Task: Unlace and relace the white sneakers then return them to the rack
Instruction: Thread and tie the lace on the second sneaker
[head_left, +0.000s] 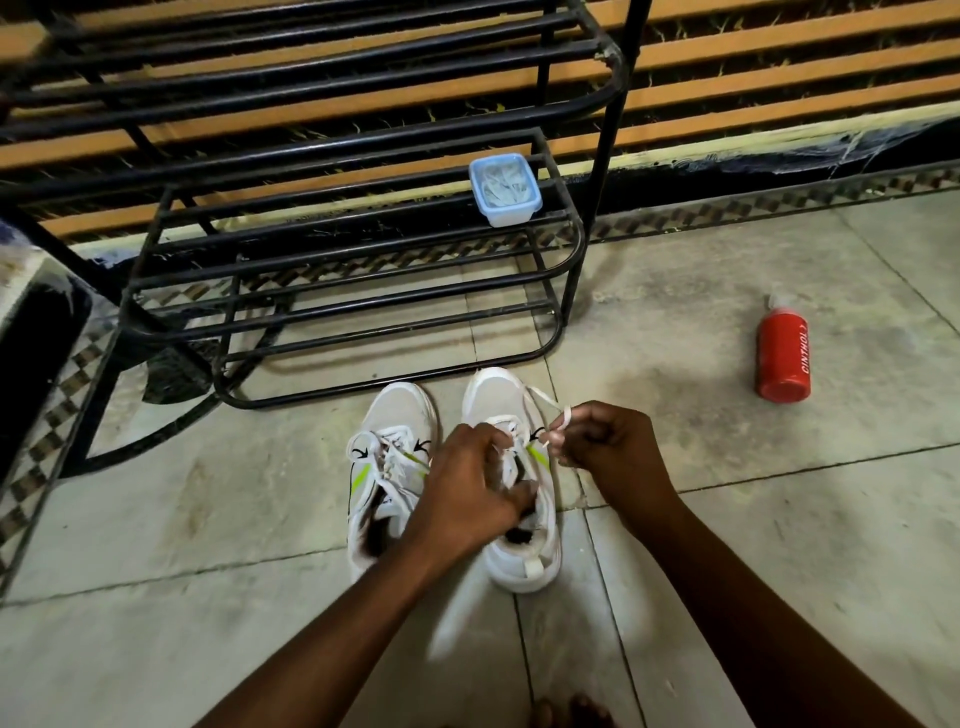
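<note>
Toes: my bare toes (566, 712) just poke in at the near edge, closest thing to the camera.
Left hand: my left hand (475, 483) is curled over the tongue and collar of the right-hand white mesh sneaker (501, 400), thumb tucked inside, gripping it steady.
Right hand: my right hand (605, 436) is closed, pinching the thin white lace (548, 402) at the shoe's right side.
Sneakers: both sit on the pale tiled floor (727, 519), the left-hand white sneaker (400, 415) just beside, toes pointing away toward the black metal shoe rack (363, 270).
Key relation: the shoe's long axis runs near to far; the lace comes off to the right, so I reckon the right hand does the pulling.
Extras: a red bottle (782, 353) lies far right, and a blue-lidded plastic box (504, 189) sits on the rack.
</note>
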